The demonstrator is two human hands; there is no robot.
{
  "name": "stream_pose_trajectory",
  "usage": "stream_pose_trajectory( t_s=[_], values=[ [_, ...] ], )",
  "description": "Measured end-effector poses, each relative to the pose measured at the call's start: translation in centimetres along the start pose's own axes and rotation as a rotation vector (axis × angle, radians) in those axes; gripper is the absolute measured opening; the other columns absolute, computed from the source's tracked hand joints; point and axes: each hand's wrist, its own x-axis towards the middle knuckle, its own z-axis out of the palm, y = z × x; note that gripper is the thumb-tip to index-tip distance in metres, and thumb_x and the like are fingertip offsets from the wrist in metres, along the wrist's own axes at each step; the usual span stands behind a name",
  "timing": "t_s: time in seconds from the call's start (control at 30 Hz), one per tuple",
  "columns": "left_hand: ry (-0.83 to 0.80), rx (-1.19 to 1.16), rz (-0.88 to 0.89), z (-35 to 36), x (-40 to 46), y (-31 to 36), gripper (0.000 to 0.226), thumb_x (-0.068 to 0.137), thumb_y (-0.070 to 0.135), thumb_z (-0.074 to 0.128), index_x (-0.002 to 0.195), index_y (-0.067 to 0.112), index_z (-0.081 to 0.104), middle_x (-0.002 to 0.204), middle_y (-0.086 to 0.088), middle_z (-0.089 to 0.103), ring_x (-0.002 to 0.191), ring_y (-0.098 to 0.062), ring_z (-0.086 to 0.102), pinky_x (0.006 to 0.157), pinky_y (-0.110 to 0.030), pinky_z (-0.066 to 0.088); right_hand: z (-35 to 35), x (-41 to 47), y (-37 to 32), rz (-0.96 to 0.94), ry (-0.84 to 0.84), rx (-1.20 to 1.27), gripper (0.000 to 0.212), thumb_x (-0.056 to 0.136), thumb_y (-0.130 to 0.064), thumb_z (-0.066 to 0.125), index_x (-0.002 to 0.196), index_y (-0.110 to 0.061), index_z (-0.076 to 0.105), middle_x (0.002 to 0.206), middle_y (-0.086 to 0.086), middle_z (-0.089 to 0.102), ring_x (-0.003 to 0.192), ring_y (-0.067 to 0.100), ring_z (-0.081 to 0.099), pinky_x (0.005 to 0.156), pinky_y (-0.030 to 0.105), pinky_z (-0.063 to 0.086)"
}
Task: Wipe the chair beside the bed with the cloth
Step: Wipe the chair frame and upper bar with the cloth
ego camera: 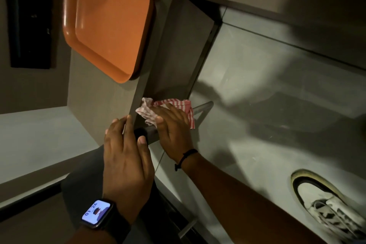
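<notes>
At frame centre, right hand point(175, 127), fingers point(173, 112) flat, pressed cloth point(179, 104) on chair point(174, 55), left hand point(124, 156) gripped its edge; wipe seemingly underway, unfinished.

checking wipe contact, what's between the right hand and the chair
The red-and-white striped cloth lies between them: the right hand presses it flat against the grey chair, seen in the head view.

I see through one head camera, rolled sideways, looking steeply down and close over the chair's point(174, 55) near corner.
</notes>
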Motion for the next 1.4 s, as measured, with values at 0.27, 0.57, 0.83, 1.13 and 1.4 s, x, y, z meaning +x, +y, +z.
stream_pose_trajectory(
  t_s=[0.27, 0.57, 0.83, 1.13, 1.4],
  values=[
    [-0.031, 0.012, -0.035, -0.1, 0.1, -0.4, 0.058, 0.107, 0.037, 0.027, 0.156, 0.007, 0.034, 0.158, -0.013, 0.038, 0.153, -0.028, 0.027, 0.123, -0.056, 0.027, -1.7, 2.7, 9.3, 0.336, -0.034, -0.001, 0.050, 0.101, -0.043, 0.035, 0.110, -0.012, 0.072, 0.119, 0.012, 0.072, 0.120, 0.033, 0.064, 0.113, 0.059, 0.047],
    [-0.007, 0.037, -0.003, 0.0, 0.1, -0.2, 0.055, 0.106, 0.031, 0.030, 0.152, 0.002, 0.039, 0.153, -0.018, 0.041, 0.148, -0.034, 0.032, 0.122, -0.057, 0.027, 1.1, -0.9, -0.9, 0.058, 0.084, 0.208, 0.037, 0.116, -0.039, 0.032, 0.120, -0.025, 0.066, 0.118, 0.002, 0.072, 0.115, 0.020, 0.063, 0.110, 0.041, 0.047],
    [0.000, 0.030, -0.022, 0.1, 0.3, -0.2, 0.056, 0.106, 0.032, 0.031, 0.153, 0.004, 0.038, 0.154, -0.019, 0.039, 0.146, -0.037, 0.034, 0.120, -0.058, 0.030, 0.2, 0.1, 1.5, 0.032, 0.013, 0.096, 0.048, 0.113, -0.039, 0.035, 0.114, -0.010, 0.073, 0.119, 0.010, 0.075, 0.121, 0.023, 0.062, 0.113, 0.042, 0.045],
    [0.011, 0.067, 0.015, -0.1, 0.7, -0.9, 0.054, 0.102, 0.023, 0.038, 0.149, -0.004, 0.045, 0.151, -0.024, 0.046, 0.145, -0.041, 0.039, 0.117, -0.062, 0.034, -1.2, 4.8, 12.9, 0.559, 0.020, 0.113, 0.040, 0.114, -0.003, 0.039, 0.147, -0.002, 0.061, 0.160, 0.015, 0.056, 0.156, 0.031, 0.045, 0.136, 0.050, 0.024],
    [0.005, 0.069, -0.004, 0.0, 0.4, 0.1, 0.053, 0.103, 0.023, 0.038, 0.149, -0.002, 0.045, 0.150, -0.022, 0.047, 0.144, -0.040, 0.039, 0.116, -0.063, 0.034, -0.3, 3.0, 6.7, 0.568, 0.238, 0.395, 0.033, 0.113, -0.008, 0.041, 0.121, 0.010, 0.068, 0.125, 0.016, 0.068, 0.125, 0.039, 0.062, 0.122, 0.024, 0.038]
  ],
)
